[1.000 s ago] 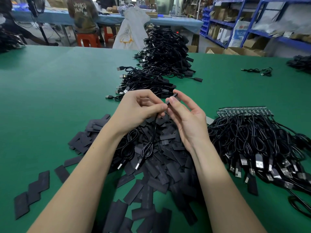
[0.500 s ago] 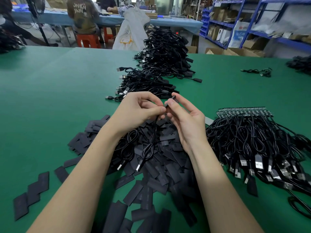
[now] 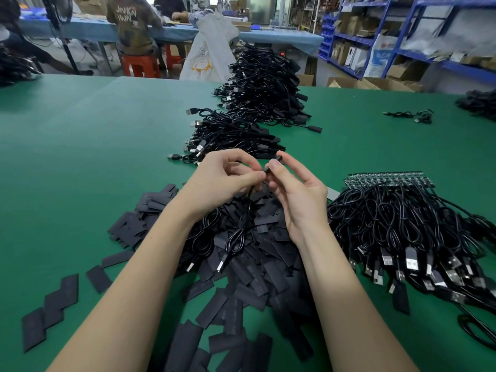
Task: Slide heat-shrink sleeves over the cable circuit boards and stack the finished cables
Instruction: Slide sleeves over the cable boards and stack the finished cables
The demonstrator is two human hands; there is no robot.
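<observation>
My left hand [image 3: 224, 178] pinches the upper end of a black cable [image 3: 243, 224] that hangs down over a heap of flat black heat-shrink sleeves [image 3: 257, 259]. Two USB plugs dangle at the low end of the cable loops. My right hand [image 3: 298, 191] pinches a black sleeve [image 3: 274, 165] between thumb and fingers, right beside the left fingertips. The circuit board inside is hidden by the fingers. A pile of unsleeved cables [image 3: 408, 232] with a row of circuit boards [image 3: 386, 178] lies to the right. Sleeved cables [image 3: 230, 135] are stacked just beyond my hands.
A taller heap of black cables [image 3: 265, 87] stands further back on the green table [image 3: 80, 146]. A loose cable [image 3: 410, 115] lies at the far right. Black scissors [image 3: 475, 326] sit near the right edge. A person on a red stool [image 3: 139, 64] sits at a blue table behind.
Both hands stay together in the same spot. The sleeve in my right hand has shifted slightly toward the left fingertips.
</observation>
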